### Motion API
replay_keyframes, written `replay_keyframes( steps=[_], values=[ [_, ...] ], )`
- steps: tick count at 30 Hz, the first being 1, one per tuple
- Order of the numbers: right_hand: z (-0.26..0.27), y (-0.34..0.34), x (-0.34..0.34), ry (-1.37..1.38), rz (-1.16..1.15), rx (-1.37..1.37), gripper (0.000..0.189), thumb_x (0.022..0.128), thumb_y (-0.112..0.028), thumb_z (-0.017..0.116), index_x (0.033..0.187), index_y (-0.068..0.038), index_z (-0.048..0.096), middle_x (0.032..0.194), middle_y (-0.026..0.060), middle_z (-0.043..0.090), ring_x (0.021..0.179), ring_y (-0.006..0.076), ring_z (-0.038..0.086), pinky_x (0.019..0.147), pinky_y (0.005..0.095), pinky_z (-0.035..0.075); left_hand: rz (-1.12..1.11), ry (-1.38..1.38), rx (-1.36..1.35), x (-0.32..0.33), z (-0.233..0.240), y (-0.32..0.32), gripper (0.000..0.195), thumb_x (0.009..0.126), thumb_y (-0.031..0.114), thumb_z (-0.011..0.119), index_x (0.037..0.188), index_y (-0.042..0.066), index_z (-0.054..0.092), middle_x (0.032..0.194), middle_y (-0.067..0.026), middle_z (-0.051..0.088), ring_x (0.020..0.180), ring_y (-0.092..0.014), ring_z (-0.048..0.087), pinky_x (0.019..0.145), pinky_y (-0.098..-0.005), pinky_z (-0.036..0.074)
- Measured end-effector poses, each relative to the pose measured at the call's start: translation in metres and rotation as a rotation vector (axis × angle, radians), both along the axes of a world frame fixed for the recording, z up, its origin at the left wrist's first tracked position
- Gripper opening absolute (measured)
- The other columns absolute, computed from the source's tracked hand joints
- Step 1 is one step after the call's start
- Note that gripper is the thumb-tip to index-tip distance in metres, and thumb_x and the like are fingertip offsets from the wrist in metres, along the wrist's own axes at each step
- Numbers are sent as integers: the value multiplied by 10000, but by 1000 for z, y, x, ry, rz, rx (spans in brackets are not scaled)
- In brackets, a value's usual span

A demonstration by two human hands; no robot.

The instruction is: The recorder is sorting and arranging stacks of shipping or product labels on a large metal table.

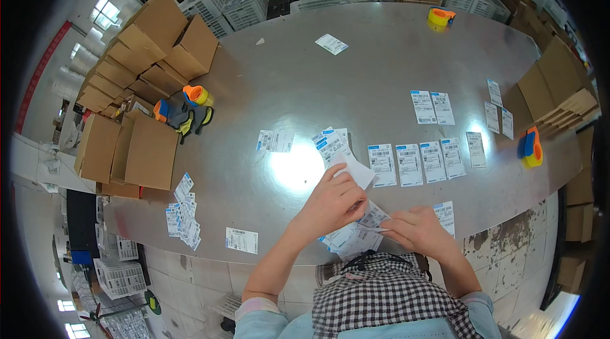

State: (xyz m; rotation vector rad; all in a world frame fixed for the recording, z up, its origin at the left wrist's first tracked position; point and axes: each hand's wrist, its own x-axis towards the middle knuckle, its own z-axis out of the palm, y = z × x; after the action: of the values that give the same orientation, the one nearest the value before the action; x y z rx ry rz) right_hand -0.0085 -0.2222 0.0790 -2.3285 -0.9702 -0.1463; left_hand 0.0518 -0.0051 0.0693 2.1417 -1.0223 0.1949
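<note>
My left hand (336,201) has its fingers curled at a white paper slip (355,171), blank side up. My right hand (419,232) pinches the edge of a printed shipping label (374,215) between thumb and fingers. Beneath both hands, at the table's near edge, a loose pile of labels (350,241) lies against the checked apron (381,286). Just beyond the slip is another overlapping bunch of labels (330,144). To the right, several labels lie in a row, one of them a label (382,165) close to the slip.
On the metal table (267,86), a fanned label stack (183,217) lies at left near open cardboard boxes (150,153) and gloves (190,117). Tape dispensers stand around: one at left (198,95), one at right (531,148), one at back (439,17). Cartons (553,81) stand at right.
</note>
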Motion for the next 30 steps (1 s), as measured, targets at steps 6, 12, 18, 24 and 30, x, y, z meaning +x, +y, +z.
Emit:
replay_keyframes(
  steps=[6,12,18,24,30],
  values=[
    [5,1,-1,-56,-12,47,156,685,-124,686,814,-93,604,771,14,602,565,178,566,488,287,429,163,221,-129,-15,7,-7,78,700,94,626,707,60,557,623,-39,488,666,-197,498,741,-322,393],
    [2,-1,0,-105,30,131,185,688,-131,703,842,-112,601,860,1,614,504,144,538,452,265,423,72,368,-162,-11,14,2,66,722,96,622,735,45,582,618,-33,494,626,-178,463,699,-298,360],
    [5,-2,-2,-124,36,99,220,668,-111,707,865,-102,609,869,14,620,501,140,539,454,257,426,157,334,-185,-18,13,-4,68,725,94,633,737,39,594,615,-17,502,569,-160,412,664,-303,341],
    [9,-3,-2,-141,55,141,267,634,-87,713,880,-94,612,885,19,621,500,136,531,454,260,424,189,506,-235,-13,17,2,109,736,97,635,680,34,566,589,-20,475,544,-143,396,570,-282,326],
    [15,-4,-8,-129,83,181,289,617,-58,708,893,-71,625,902,44,628,527,154,557,470,256,438,376,44,-180,2,12,11,267,777,88,613,559,20,475,530,-74,439,535,-206,401,576,-332,325]
  ],
)
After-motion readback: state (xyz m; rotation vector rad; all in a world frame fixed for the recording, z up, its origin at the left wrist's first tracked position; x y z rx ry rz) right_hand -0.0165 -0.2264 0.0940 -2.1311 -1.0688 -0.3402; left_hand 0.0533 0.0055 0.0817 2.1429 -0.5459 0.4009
